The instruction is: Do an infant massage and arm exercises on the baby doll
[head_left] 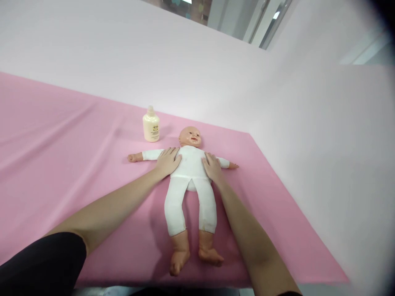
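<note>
A baby doll [190, 162] with a white cloth body lies on its back on the pink sheet [101, 164], head away from me and arms stretched out to both sides. My left hand [168, 161] rests flat on the doll's shoulder at the left, fingers extended. On the opposite shoulder lies my right hand [212, 166], its fingers also stretched out. Neither hand grips anything. The doll's bare feet point toward me, between my forearms. A cream-coloured bottle [151, 125] with a printed label stands upright beyond the doll's arm at the left.
White walls [123, 53] rise behind the pink surface and along its right side. Over the back wall's top edge, part of a room with a metal-framed door or window [271, 24] shows. The surface's front edge is close to me.
</note>
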### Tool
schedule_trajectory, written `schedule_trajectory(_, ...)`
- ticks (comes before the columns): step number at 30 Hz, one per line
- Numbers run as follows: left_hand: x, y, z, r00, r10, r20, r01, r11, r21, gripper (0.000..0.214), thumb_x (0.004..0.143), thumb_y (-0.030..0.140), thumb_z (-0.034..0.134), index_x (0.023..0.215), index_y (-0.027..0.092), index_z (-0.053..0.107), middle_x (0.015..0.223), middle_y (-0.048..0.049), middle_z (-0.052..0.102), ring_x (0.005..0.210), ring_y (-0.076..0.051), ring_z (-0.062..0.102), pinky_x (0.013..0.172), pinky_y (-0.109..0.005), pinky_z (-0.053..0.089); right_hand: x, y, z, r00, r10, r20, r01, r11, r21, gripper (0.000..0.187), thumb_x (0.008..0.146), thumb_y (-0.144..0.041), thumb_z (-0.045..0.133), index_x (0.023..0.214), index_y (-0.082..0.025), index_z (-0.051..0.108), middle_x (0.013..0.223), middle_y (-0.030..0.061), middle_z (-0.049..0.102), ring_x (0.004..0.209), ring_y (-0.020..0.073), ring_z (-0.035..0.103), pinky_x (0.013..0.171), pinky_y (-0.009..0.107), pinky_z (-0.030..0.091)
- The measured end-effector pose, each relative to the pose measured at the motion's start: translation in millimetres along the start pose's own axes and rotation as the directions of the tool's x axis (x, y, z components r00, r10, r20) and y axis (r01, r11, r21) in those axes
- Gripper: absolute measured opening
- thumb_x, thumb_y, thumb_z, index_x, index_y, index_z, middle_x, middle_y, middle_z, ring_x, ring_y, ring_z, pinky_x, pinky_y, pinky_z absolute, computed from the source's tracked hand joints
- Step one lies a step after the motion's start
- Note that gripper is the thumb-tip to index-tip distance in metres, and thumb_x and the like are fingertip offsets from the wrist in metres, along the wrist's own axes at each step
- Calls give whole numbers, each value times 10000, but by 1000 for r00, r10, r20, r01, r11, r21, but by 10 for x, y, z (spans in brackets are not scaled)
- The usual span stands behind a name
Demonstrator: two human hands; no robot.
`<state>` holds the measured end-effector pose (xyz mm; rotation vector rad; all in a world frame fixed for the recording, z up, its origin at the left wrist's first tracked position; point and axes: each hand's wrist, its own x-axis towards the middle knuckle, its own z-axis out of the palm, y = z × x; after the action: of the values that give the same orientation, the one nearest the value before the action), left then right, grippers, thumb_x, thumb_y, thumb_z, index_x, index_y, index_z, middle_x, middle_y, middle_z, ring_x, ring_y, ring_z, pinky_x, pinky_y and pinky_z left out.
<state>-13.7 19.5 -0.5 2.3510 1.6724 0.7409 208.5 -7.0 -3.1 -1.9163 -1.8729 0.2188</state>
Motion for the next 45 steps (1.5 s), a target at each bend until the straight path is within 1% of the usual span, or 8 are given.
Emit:
schedule_trajectory(6,32,-74,-30,999,22,-36,-19,997,77,482,932,375,278,1261,147,547,1287,-123,592,1209,-278,499,1087,-455,299,19,218,-24,995,0,-102,-18,984,-176,458,964,-333,304,1340,-141,481,1367,119,521,1328,274,376,1135,482,168)
schedule_trajectory(13,95,-279,-65,996,-30,-81,46,975,216,424,915,383,293,1038,202,657,1135,-100,660,1162,-298,495,1099,-534,227,-24,256,-82,982,75,-176,-111,973,-200,406,953,-349,308,1188,-168,585,1269,123,582,1296,329,365,1084,605,108)
schedule_trajectory(18,114,-354,-43,995,-21,-97,44,967,252,422,921,372,291,1041,196,655,1136,-96,659,1150,-303,495,1107,-551,197,-13,308,-101,970,97,-223,-140,973,-182,383,949,-350,301,1065,-179,623,1175,129,608,1209,297,420,1051,618,120)
schedule_trajectory(22,86,-293,-66,995,4,-103,15,983,184,394,927,296,277,1107,220,619,1182,-89,642,1157,-299,488,1096,-589,157,1,329,-71,955,122,-272,-171,972,-163,387,938,-361,335,1103,-166,625,1280,153,539,1262,304,378,1059,597,117)
schedule_trajectory(31,30,-87,-140,992,113,47,-117,988,101,403,950,289,248,1192,170,548,1116,-122,680,982,-264,638,909,-430,400,19,216,-4,955,-20,-297,-13,994,-111,322,866,-197,418,1097,-171,641,1244,130,562,1196,270,449,1049,453,244)
schedule_trajectory(36,5,-45,-171,992,23,122,-48,976,211,437,963,315,227,1294,169,473,917,-118,719,867,-278,682,762,-373,470,16,138,-41,966,-137,-218,123,990,-73,293,933,-243,362,979,-152,636,985,101,657,945,220,573,862,315,397)
schedule_trajectory(40,-13,-6,-190,989,12,149,-52,962,269,441,965,291,222,1317,159,451,887,-127,718,838,-283,687,720,-364,477,-22,51,-94,992,2,-123,-20,989,-146,344,974,-341,344,975,-152,632,851,76,690,771,200,608,712,289,393)
schedule_trajectory(45,-29,31,-202,992,35,120,-68,956,284,477,985,359,171,1292,163,478,857,-111,718,823,-260,687,784,-366,471,-107,-83,-159,994,92,-52,-101,971,-216,569,1004,-381,247,855,-48,684,798,162,688,739,214,618,711,327,374)
